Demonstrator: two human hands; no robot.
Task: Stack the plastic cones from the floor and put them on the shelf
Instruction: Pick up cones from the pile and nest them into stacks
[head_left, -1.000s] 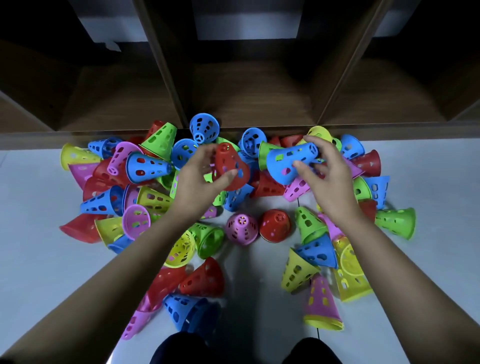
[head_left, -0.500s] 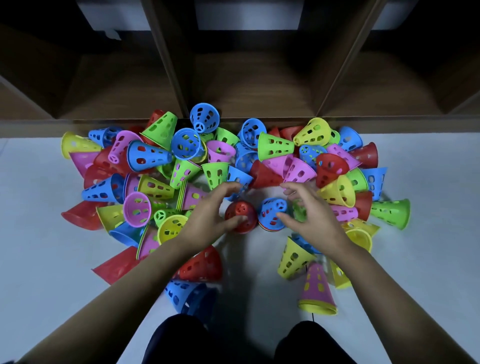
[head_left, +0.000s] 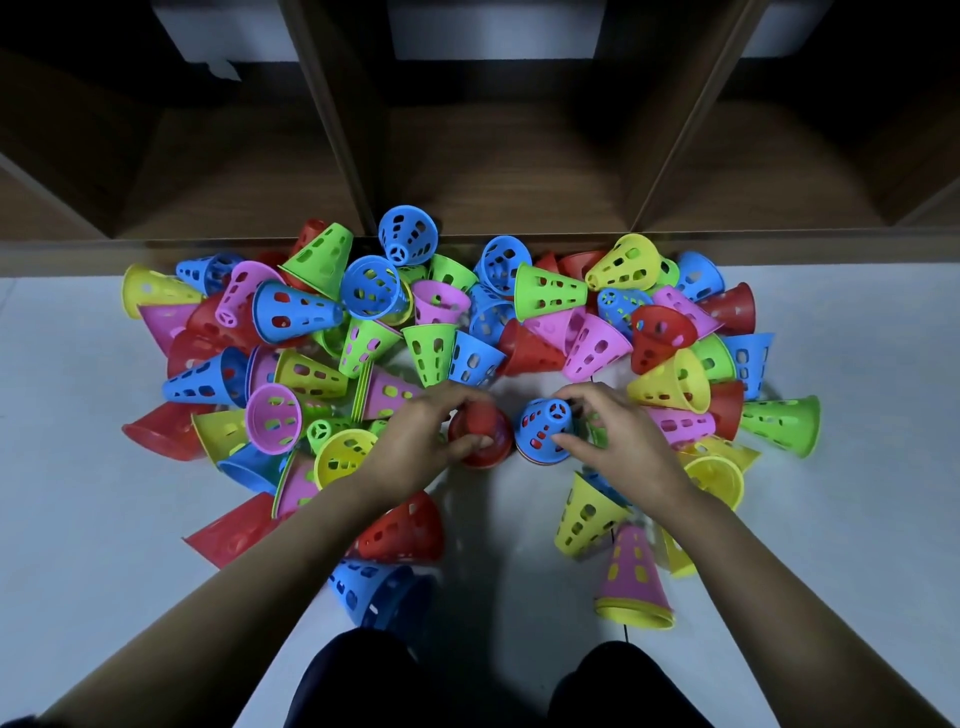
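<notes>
Red cone (head_left: 480, 434) and blue cone (head_left: 540, 431) stand side by side on the floor (head_left: 78, 467) before the shelf's (head_left: 519, 171) middle bay. The left hand (head_left: 410, 441) grips the red, the right hand (head_left: 623, 441) the blue, both closed tighter than half a second ago.

Red cone (head_left: 480, 434) and blue cone (head_left: 543, 428) upright, side by side on the pale floor (head_left: 78, 493), heap of perforated bright cones (head_left: 296, 312) around them, dark wooden shelf (head_left: 519, 171) just behind.

Dark-clad knees (head_left: 358, 680) meet the floor's (head_left: 78, 519) near edge; a thin black cord (head_left: 626, 635), perhaps a cable, lies just beside them.
</notes>
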